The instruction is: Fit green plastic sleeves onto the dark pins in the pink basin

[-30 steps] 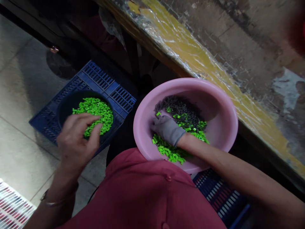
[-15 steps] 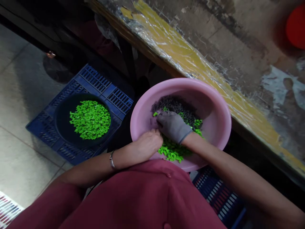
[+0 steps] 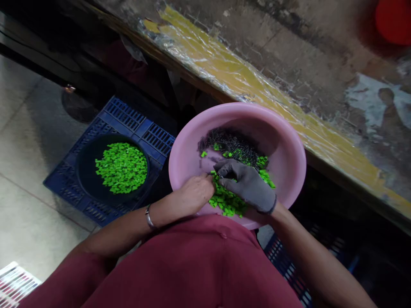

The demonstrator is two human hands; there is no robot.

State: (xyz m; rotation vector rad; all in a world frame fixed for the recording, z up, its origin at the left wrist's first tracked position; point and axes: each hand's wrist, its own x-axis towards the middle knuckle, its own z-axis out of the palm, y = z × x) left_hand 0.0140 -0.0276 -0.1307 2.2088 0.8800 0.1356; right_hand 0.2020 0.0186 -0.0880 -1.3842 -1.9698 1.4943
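Note:
A pink basin (image 3: 289, 145) rests on my lap and holds a heap of small green plastic pieces (image 3: 228, 202) mixed with dark metal springs (image 3: 229, 140). My bare left hand (image 3: 194, 193) is over the basin's near left rim, fingers curled together at the edge of the green heap. My right hand (image 3: 248, 185), in a grey glove, lies on the heap with its fingers bent and pinched toward the left hand's fingertips. What the fingers hold is too small to make out. A black bowl (image 3: 86, 171) of green pieces (image 3: 122, 167) sits to the left on a blue crate (image 3: 141, 130).
A worn workbench (image 3: 289, 55) with a yellowed, plastic-wrapped edge runs diagonally behind the basin. A red object (image 3: 393, 19) sits at its top right. Another blue crate (image 3: 284, 265) shows under my right arm. Tiled floor (image 3: 22, 141) lies left, with a white grid tray (image 3: 13, 286) at the bottom corner.
My left hand left the black bowl of green pieces and came across into the pink basin. My gloved right hand shifted slightly right and its fingers closed toward the left hand.

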